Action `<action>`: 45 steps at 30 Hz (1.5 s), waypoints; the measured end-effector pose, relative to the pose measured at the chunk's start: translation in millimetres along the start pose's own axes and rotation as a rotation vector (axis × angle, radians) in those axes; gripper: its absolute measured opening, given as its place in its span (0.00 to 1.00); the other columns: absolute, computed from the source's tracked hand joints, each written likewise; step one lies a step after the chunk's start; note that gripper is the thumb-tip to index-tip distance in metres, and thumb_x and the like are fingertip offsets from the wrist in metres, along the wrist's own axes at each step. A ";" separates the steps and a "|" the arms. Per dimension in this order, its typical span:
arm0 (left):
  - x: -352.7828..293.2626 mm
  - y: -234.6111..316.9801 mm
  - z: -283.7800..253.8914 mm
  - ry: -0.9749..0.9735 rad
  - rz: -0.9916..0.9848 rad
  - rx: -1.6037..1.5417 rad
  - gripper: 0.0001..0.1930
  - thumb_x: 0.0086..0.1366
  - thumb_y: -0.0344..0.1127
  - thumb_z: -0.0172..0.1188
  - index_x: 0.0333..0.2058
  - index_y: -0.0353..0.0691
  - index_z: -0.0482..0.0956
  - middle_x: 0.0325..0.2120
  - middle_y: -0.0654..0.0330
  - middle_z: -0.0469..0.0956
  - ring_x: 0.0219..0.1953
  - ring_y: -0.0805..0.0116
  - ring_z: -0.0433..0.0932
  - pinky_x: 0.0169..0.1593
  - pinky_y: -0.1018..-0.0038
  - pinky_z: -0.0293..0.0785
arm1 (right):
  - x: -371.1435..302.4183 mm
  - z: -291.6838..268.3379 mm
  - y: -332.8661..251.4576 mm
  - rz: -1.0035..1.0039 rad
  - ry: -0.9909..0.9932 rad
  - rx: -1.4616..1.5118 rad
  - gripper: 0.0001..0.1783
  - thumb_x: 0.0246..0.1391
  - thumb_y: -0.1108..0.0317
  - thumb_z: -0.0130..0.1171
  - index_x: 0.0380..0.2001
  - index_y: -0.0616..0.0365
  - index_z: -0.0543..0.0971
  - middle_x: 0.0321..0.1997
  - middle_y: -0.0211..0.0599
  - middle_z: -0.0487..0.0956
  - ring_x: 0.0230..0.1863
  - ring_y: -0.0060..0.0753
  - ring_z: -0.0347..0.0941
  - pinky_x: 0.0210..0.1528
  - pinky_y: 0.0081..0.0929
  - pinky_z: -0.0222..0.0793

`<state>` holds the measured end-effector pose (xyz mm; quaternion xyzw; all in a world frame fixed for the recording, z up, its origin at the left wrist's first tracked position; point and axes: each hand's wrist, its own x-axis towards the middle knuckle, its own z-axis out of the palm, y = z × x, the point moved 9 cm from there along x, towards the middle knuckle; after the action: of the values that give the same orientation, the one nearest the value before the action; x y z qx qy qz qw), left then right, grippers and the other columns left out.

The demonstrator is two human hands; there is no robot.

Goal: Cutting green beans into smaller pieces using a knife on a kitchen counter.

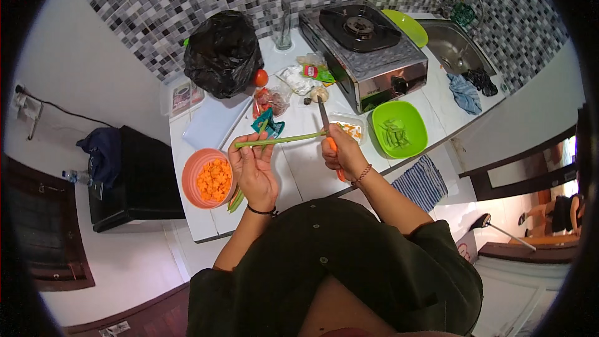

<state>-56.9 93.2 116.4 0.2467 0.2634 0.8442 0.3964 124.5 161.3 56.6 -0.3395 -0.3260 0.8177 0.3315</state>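
Note:
My left hand (253, 165) holds a long green bean (281, 140) level above the white counter (299, 162). My right hand (343, 153) grips a knife with an orange handle (326, 126), its blade pointing away from me and meeting the right end of the bean. More green stalks (236, 201) lie on the counter just under my left wrist. An orange bowl of chopped carrot pieces (213, 180) sits left of my left hand. A lime green bowl with cut green pieces (399, 130) stands to the right of my right hand.
A single-burner gas stove (365, 50) stands at the back, a black plastic bag (223, 53) and a tomato (261, 77) to its left. A small clear tub (349, 130), food packets (312, 73), a glass (282, 28), a sink (454, 47) and cloths (465, 93) surround the work area. A striped towel (423, 181) hangs off the front edge.

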 end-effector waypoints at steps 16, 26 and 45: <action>-23.9 -87.8 -38.8 0.251 -0.705 0.140 0.20 0.71 0.45 0.43 0.57 0.46 0.67 0.26 0.70 0.64 0.23 0.81 0.61 0.22 0.83 0.60 | -60.7 82.1 21.6 -0.386 -0.472 -1.211 0.12 0.60 0.61 0.50 0.41 0.55 0.64 0.25 0.51 0.76 0.29 0.60 0.73 0.31 0.50 0.68; -36.6 -97.7 -29.6 0.120 -0.895 0.191 0.18 0.70 0.44 0.46 0.53 0.44 0.72 0.26 0.70 0.65 0.22 0.81 0.62 0.21 0.84 0.58 | -14.8 23.6 -47.8 -0.468 -0.033 -1.092 0.10 0.62 0.60 0.49 0.39 0.55 0.68 0.21 0.46 0.73 0.26 0.49 0.73 0.30 0.37 0.65; -11.7 -90.9 -64.7 -0.233 -0.451 0.868 0.08 0.60 0.31 0.60 0.36 0.34 0.77 0.22 0.66 0.74 0.23 0.79 0.70 0.26 0.79 0.68 | -23.1 -53.2 -75.2 -0.265 0.274 -0.700 0.25 0.65 0.50 0.39 0.61 0.47 0.62 0.17 0.23 0.66 0.15 0.15 0.57 0.18 0.17 0.55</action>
<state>-41.7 117.5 8.0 0.4184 0.5909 0.5171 0.4565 202.4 202.8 91.9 -0.4931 -0.5785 0.5545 0.3386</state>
